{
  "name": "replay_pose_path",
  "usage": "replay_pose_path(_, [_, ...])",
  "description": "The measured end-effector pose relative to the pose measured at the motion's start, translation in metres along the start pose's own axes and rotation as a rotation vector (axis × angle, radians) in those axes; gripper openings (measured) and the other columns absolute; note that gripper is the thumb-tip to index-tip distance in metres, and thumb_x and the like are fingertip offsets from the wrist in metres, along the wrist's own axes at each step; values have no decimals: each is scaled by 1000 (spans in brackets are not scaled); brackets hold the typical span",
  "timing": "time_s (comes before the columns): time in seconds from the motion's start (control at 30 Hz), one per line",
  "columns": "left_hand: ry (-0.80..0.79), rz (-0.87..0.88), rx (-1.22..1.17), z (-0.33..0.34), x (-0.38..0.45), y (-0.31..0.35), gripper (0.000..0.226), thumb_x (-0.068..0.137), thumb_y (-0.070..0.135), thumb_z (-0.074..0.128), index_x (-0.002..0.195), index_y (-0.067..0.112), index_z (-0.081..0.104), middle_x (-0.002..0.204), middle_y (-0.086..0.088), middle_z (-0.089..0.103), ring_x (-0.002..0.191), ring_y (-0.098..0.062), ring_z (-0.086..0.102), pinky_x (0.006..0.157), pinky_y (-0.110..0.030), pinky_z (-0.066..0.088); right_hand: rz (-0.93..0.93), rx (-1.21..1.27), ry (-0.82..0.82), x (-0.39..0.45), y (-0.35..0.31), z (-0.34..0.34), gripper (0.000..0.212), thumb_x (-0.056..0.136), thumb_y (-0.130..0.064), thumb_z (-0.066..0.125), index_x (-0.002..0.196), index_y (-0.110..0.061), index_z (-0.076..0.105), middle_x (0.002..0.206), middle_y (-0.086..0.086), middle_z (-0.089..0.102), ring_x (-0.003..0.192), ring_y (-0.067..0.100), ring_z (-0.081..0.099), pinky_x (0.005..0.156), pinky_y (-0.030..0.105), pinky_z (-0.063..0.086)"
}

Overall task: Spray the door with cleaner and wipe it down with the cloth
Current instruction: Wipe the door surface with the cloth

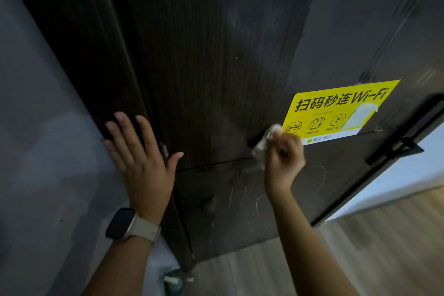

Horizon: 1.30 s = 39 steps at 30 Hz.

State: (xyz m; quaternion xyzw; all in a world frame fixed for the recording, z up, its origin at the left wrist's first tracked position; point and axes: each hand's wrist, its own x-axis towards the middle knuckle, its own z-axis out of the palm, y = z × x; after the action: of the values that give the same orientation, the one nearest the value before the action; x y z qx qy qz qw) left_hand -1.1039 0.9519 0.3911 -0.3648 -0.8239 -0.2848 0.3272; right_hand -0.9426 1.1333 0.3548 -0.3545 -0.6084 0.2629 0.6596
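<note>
The dark wood-grain door (216, 67) fills the middle of the view, with faint streaks and scratches on its lower panel. My right hand (284, 154) is shut on a crumpled white cloth (263, 143), pressing it against the door just left of a yellow Wi-Fi sticker (341, 108). My left hand (141, 151) lies flat with fingers spread on the door's hinge edge and frame, holding nothing; a watch is on that wrist. A greenish spray bottle (174, 279) stands on the floor below the door edge, partly hidden and dim.
A grey wall (36, 151) runs down the left. A black handle and latch (403, 144) sit on the door's right edge. Light wood flooring (384, 235) lies at the lower right, beyond the open door.
</note>
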Motion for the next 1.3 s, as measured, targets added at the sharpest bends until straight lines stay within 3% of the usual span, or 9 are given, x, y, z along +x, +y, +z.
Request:
replay_pose_path(0.17, [15, -4, 15, -1, -1, 0, 118, 82, 48, 73, 152, 15, -16, 155, -23, -3, 146, -25, -25, 118, -57, 6, 13, -21, -57, 5, -7, -2, 10, 83, 7, 67, 77, -1, 64, 83, 6, 55, 77, 1, 52, 69, 16, 40])
replay_pose_path(0.3, [19, -8, 28, 0, -2, 0, 118, 82, 48, 73, 152, 15, -16, 156, -24, -3, 146, -25, -25, 120, -52, 0, -126, 48, -31, 1, -32, 19, 13, 81, 13, 68, 81, 0, 67, 88, 13, 56, 83, 12, 53, 74, 18, 41])
replay_pose_path(0.43, [26, 1, 32, 0, -1, -1, 119, 81, 46, 74, 153, 15, -15, 156, -24, -2, 146, -26, -23, 120, -48, -5, -313, -56, -402, -71, -12, 34, 9, 86, -2, 69, 92, -7, 73, 95, 7, 59, 91, 12, 54, 77, 21, 46])
replay_pose_path(0.5, [23, 6, 38, -1, -1, 0, 119, 81, 46, 74, 153, 14, -15, 157, -23, -2, 146, -26, -23, 121, -47, -6, -441, -131, -578, -79, -7, 30, 15, 87, -6, 71, 101, -9, 75, 101, 8, 62, 92, 19, 58, 73, 33, 52])
replay_pose_path(0.77, [17, 23, 45, -1, -1, -1, 119, 81, 47, 74, 153, 15, -15, 158, -7, -25, 147, -27, -22, 121, -47, -7, -575, -35, -227, -8, -61, 48, 31, 84, 12, 63, 109, -3, 73, 106, 7, 53, 90, 31, 57, 75, 36, 48])
replay_pose_path(0.97, [7, 13, 14, -6, -1, -1, 116, 80, 40, 76, 154, 14, -10, 159, -21, -3, 148, -27, -19, 121, -48, -5, -667, -178, -643, -58, -30, 37, 17, 84, -3, 72, 99, -8, 75, 101, 4, 58, 85, 24, 56, 65, 37, 50])
replay_pose_path(1.03, [4, 1, -42, -11, -2, 1, 112, 80, 39, 76, 155, 12, -3, 159, -21, -2, 148, -29, -15, 121, -51, 0, -590, -153, -594, -43, -44, 28, 17, 84, -1, 72, 99, -8, 76, 97, 6, 62, 85, 24, 58, 68, 35, 50])
replay_pose_path(1.17, [32, -27, -203, -23, -3, 22, 97, 80, 34, 77, 153, 13, 17, 159, -25, 1, 150, -37, -4, 120, -57, 5, -464, -105, -220, 16, -73, -8, 23, 83, 7, 69, 103, -4, 76, 94, 5, 58, 87, 15, 56, 76, 19, 44])
replay_pose_path(1.3, [-15, 129, -255, -28, -1, 65, 92, 79, 32, 76, 152, 19, 20, 162, -18, 4, 151, -33, 0, 121, -54, 4, -367, -95, -62, 60, -66, -21, 24, 84, 8, 67, 104, -4, 74, 98, 2, 55, 87, 23, 57, 72, 30, 48])
